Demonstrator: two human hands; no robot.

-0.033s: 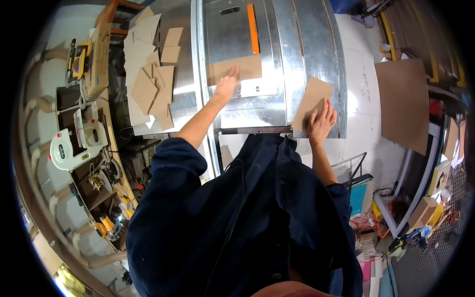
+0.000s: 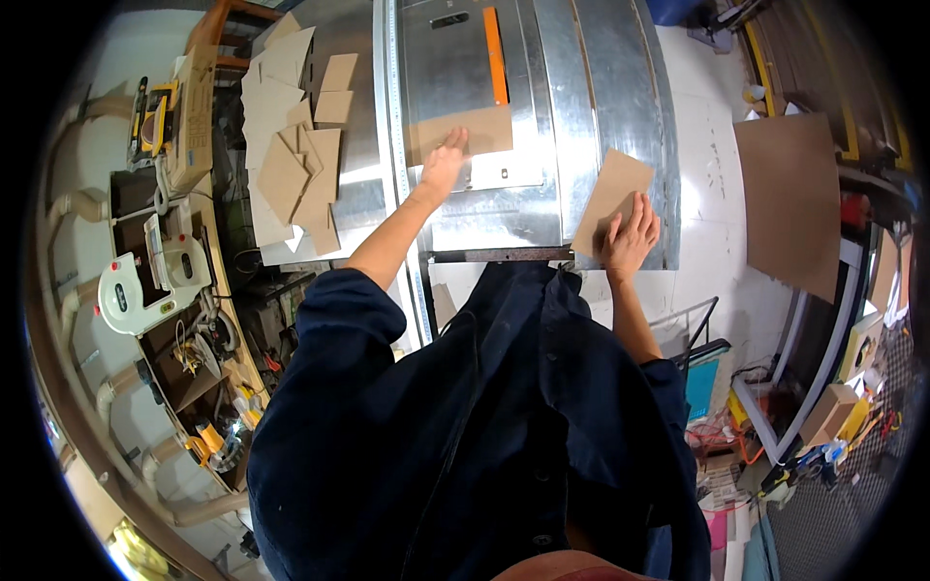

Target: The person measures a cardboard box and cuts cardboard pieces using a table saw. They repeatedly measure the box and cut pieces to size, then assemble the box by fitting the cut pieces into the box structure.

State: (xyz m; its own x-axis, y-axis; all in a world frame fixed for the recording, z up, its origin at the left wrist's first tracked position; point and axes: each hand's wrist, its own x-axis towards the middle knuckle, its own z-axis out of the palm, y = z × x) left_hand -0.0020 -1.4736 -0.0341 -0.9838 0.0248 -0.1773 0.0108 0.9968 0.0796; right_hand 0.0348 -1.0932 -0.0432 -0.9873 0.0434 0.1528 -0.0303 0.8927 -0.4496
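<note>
Two boards (image 2: 489, 128) of plain brown stock, matte and straight-edged, lie on the metal table. The first, a wide rectangle, is at twelve o'clock; the left hand (image 2: 444, 167) rests on it, fingers stretched out, not closed around it. The second board (image 2: 605, 197), longer and turned aslant, is at two o'clock near the table's edge; the right hand (image 2: 632, 232) lies over its right edge, thumb and fingers apart. Beyond the first board stands an orange bar (image 2: 495, 58) on the table (image 2: 504, 218). A ruled strip (image 2: 392, 126) runs past that board's left end. Between ten and eleven, a loose pile (image 2: 283, 179) of brown pieces overlaps. Further out at ten, a carton (image 2: 197, 126) has a yellow-and-black tool (image 2: 153, 131) against its outer side; its contents cannot be told. At nine, a wooden cabinet (image 2: 240, 363) bears a white machine (image 2: 121, 293); toward eight, its open compartment holds a yellow tool (image 2: 206, 441).
</note>
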